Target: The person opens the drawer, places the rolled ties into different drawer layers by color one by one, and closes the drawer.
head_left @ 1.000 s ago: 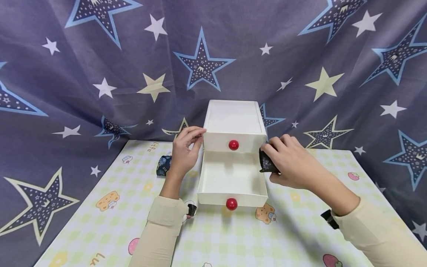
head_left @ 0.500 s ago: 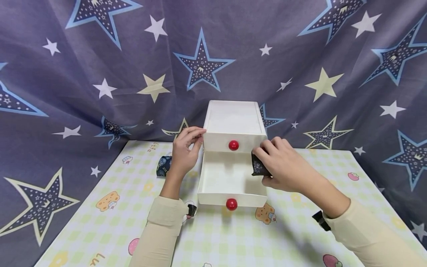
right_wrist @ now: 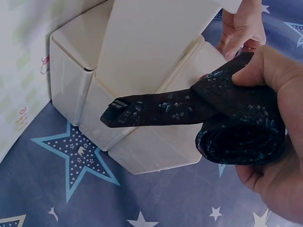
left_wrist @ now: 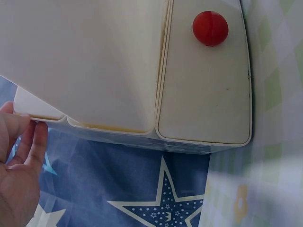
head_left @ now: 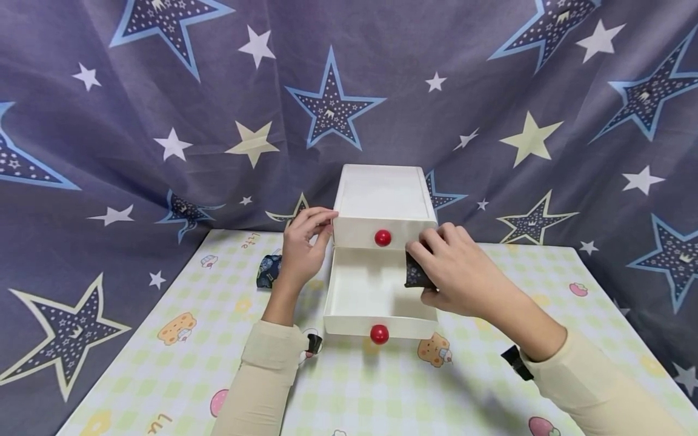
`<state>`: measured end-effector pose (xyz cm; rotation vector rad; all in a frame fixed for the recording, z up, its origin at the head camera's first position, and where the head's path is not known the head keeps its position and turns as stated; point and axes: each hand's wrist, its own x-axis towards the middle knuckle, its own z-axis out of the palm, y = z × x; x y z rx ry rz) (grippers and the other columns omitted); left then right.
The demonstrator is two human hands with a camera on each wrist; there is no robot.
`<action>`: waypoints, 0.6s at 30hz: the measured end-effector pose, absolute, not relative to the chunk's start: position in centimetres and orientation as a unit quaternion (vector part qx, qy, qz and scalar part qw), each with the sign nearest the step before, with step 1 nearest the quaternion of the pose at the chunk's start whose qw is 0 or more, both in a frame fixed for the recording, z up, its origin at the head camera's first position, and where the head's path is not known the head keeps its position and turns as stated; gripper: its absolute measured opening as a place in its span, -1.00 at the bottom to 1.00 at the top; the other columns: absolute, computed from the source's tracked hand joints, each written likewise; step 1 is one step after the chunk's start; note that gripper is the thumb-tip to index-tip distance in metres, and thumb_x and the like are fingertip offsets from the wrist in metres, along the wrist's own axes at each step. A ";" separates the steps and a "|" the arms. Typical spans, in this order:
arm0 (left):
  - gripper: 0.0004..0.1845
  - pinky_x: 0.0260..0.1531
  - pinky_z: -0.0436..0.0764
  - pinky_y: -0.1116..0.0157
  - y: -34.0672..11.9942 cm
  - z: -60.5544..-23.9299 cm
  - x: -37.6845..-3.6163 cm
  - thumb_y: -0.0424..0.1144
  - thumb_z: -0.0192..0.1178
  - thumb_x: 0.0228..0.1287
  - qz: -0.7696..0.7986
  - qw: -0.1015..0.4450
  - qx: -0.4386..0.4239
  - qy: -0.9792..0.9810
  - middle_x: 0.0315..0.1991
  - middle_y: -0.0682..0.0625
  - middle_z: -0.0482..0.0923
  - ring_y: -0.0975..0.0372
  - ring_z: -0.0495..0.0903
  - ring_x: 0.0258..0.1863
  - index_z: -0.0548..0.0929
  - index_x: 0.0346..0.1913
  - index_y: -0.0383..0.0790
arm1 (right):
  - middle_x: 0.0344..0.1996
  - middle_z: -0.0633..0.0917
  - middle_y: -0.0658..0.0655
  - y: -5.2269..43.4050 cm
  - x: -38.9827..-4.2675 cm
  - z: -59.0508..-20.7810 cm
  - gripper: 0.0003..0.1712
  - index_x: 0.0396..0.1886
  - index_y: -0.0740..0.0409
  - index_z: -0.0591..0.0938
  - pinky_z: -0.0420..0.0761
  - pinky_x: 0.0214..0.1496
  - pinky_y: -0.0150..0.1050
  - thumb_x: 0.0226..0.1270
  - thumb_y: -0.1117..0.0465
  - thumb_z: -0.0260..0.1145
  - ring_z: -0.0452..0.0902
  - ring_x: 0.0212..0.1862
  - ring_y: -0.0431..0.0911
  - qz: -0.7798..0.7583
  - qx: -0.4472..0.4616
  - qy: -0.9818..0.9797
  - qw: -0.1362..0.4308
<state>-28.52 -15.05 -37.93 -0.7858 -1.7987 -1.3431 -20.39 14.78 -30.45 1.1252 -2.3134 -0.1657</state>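
Left hand (head_left: 307,249) first: its fingers are relaxed and nearly straight, touching the near-left upper corner of the white cabinet (head_left: 383,191) and gripping nothing; beside its outer edge, on the tabletop (head_left: 196,381), sits a dark-blue patterned bundle (head_left: 268,270). Right of that hand, and below it, the middle drawer (head_left: 349,326) stands pulled out, no contents visible. I judge the step in hand to be holding the rolled dark tie (head_left: 418,274) over that drawer; the next move seems to call for lowering it cleanly past the upper drawer front (head_left: 354,232). Farther right, my right hand (head_left: 458,272) grips the tie between thumb and curled fingers, one loose end jutting from the roll.
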 end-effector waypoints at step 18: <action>-0.73 -0.06 0.76 0.14 -14.0 -35.6 -26.0 -0.79 0.16 0.22 -0.521 0.377 -0.299 -0.705 -0.03 -0.43 0.56 -0.18 0.63 -0.14 0.67 -0.04 -0.66 | -0.20 0.51 0.18 12.8 -19.0 -29.0 -0.28 0.01 0.15 0.53 0.44 -0.21 0.01 -0.25 0.06 0.56 0.34 -0.20 0.19 -0.062 0.431 -0.850 0.296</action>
